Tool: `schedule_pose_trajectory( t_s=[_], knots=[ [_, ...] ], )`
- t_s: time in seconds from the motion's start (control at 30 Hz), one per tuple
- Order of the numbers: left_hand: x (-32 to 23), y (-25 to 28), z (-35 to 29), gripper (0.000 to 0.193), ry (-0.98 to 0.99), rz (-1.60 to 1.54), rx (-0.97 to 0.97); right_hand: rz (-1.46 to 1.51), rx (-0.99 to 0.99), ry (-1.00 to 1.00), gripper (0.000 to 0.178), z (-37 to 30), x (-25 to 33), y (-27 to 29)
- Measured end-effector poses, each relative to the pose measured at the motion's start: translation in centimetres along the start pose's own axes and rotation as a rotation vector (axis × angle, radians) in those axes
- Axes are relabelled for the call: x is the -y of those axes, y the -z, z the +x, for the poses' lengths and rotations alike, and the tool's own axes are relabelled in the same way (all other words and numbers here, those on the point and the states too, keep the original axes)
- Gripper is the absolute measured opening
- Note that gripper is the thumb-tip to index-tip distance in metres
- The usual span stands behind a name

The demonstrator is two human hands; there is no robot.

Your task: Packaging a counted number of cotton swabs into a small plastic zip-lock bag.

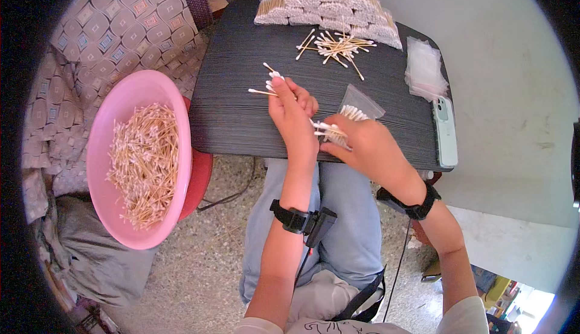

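My left hand [294,107] is closed round a few cotton swabs [270,86], whose white tips stick out past the thumb and fingers. Close beside it, my right hand [370,144] pinches a small bunch of cotton swabs [329,130] near the table's front edge. A clear plastic bag [367,99] with swabs in it shows just beyond the right hand; whether that hand also grips the bag is hidden. Farther back, a loose heap of swabs [341,47] lies on the dark table [235,92].
Filled swab bags [326,5] are stacked at the table's back. Empty clear bags [425,68] and a pale phone [445,131] lie along the right edge, by a wall [501,92]. To the left stands a pink basin [103,153] full of swabs, on a red stool [201,180].
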State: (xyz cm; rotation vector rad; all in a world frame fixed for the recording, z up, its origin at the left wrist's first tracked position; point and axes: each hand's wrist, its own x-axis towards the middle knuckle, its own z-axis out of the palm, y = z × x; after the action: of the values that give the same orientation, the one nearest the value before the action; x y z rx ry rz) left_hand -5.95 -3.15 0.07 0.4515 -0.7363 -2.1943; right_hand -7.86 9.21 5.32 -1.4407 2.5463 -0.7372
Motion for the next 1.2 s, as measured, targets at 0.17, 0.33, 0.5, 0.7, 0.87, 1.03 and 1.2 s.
schedule_pose_trajectory(
  t_s=[0.17,0.33,0.5,0.7,0.87,1.03,1.2],
  knots=[
    [-0.7,0.5,-0.1,0.036,-0.024,-0.046,0.055,-0.08,0.144,0.129,0.028,0.2,-0.1,-0.2],
    [-1.9,0.1,-0.3,0.035,-0.025,0.058,0.012,-0.32,0.169,0.335,0.016,0.4,-0.4,-0.5],
    [-2.6,1.8,0.5,0.032,-0.08,0.226,0.071,-0.275,0.124,0.545,0.019,1.3,-1.1,-0.6],
    [-2.3,1.4,-0.4,0.031,-0.052,0.388,0.229,0.724,-0.178,0.057,0.013,1.9,-0.4,-0.5],
    [-0.4,1.8,-0.6,0.03,-0.167,0.616,0.488,1.276,-0.217,-0.236,0.016,3.3,1.5,-0.3],
    [-1.0,1.4,-0.6,0.024,-0.118,0.642,0.446,1.105,-0.308,-0.225,0.019,4.1,0.5,-0.5],
    [-1.2,1.8,-0.4,0.022,-0.161,0.704,0.481,1.381,-0.294,-0.186,0.029,4.6,-0.6,0.3]
  ],
)
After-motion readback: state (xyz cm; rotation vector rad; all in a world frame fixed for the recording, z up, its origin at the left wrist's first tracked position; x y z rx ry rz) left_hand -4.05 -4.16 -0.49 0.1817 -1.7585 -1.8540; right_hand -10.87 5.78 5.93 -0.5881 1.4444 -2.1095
